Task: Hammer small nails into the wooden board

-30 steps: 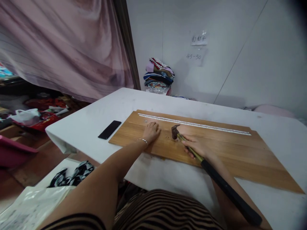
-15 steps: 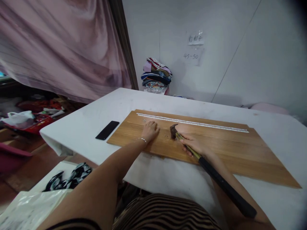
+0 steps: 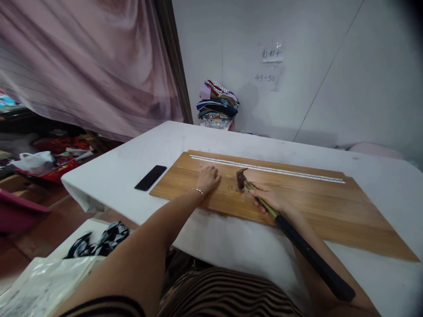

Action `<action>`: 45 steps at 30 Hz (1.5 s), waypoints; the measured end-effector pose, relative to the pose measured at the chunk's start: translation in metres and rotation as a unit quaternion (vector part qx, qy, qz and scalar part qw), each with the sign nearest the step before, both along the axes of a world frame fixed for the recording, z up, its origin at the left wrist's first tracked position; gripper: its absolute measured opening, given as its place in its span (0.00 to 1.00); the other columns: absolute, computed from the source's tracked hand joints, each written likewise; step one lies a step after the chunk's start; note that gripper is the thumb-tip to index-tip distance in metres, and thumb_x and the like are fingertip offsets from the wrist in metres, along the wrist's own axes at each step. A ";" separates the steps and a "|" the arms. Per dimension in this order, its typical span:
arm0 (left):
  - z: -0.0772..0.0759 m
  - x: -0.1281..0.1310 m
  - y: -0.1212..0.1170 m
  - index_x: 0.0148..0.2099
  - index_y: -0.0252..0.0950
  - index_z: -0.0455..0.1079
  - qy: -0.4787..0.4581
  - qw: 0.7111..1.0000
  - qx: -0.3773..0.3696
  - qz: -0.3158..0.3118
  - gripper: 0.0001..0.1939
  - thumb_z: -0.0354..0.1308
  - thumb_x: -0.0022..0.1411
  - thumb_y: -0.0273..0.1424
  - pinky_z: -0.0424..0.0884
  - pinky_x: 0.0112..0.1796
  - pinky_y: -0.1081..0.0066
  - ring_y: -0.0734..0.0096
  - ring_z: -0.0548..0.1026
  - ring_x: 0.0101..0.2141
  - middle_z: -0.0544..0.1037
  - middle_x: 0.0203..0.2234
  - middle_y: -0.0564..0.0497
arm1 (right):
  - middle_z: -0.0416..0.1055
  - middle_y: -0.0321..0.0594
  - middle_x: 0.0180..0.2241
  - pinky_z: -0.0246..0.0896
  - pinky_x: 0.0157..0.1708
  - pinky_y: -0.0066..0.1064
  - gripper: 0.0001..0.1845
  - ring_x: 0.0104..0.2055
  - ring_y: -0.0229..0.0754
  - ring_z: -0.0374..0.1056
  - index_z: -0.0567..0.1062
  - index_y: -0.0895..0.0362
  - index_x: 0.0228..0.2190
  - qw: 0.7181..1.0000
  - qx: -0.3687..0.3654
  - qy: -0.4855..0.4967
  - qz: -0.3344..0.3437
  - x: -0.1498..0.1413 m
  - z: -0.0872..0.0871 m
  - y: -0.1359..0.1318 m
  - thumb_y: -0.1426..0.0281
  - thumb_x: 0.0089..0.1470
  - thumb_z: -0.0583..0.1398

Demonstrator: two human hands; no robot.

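Note:
A brown wooden board (image 3: 307, 207) lies flat in front of me. My left hand (image 3: 208, 178) rests palm down on its left part, fingers loosely bent, with nothing visible in them. Just beyond it are a few small nails (image 3: 200, 165). My right hand (image 3: 268, 197) is wrapped around the hammer (image 3: 276, 215), gripping the yellowish shaft close to the head. The rusty claw head is low over the board, by several tiny dark nail points (image 3: 230, 186). The long black grip runs back under my right forearm. Whether the head touches the board I cannot tell.
A white measuring strip (image 3: 271, 169) runs along the board's far edge. On the white table (image 3: 158, 145), a black phone (image 3: 150, 178) lies left of the board. Folded clothes (image 3: 218, 105) are stacked by the wall. Patterned cloth (image 3: 99, 240) and a plastic package (image 3: 42, 281) are at lower left.
The view swings slightly and comes back. Both hands and the hammer keep nearly the same place over the board.

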State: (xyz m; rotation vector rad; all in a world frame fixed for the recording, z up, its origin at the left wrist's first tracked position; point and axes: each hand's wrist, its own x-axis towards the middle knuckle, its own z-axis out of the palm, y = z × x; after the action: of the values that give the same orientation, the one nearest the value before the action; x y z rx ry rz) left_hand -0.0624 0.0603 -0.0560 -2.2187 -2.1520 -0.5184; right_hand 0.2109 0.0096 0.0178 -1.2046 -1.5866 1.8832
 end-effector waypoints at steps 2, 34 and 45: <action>-0.001 0.000 0.000 0.51 0.39 0.71 -0.003 1.000 0.001 0.000 0.15 0.52 0.66 0.37 0.61 0.58 0.58 0.56 0.66 0.57 0.72 0.55 0.44 | 0.64 0.26 0.16 0.49 0.10 0.20 0.28 0.10 0.32 0.56 0.64 0.55 0.55 1.000 0.000 0.002 -0.003 0.000 0.000 0.001 0.62 0.54 0.58; -0.001 0.001 0.000 0.50 0.38 0.71 0.000 1.000 0.002 0.000 0.14 0.53 0.66 0.37 0.61 0.57 0.59 0.57 0.66 0.56 0.73 0.53 0.45 | 0.64 0.26 0.16 0.50 0.11 0.21 0.31 0.11 0.32 0.56 0.64 0.56 0.56 1.000 -0.001 0.002 0.003 0.000 -0.005 0.001 0.59 0.51 0.59; -0.003 0.000 0.000 0.51 0.38 0.71 -0.002 1.000 0.004 0.003 0.15 0.53 0.66 0.37 0.61 0.57 0.57 0.57 0.66 0.57 0.72 0.54 0.44 | 0.65 0.26 0.17 0.48 0.11 0.21 0.36 0.11 0.32 0.56 0.61 0.56 0.59 1.000 0.009 0.026 -0.003 -0.003 -0.002 -0.003 0.59 0.50 0.59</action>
State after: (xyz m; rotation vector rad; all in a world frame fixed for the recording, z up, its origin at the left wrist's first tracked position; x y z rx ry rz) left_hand -0.0624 0.0606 -0.0594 -2.2072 -2.1546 -0.5322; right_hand 0.2079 0.0071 0.0157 -1.1434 -1.5673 1.8780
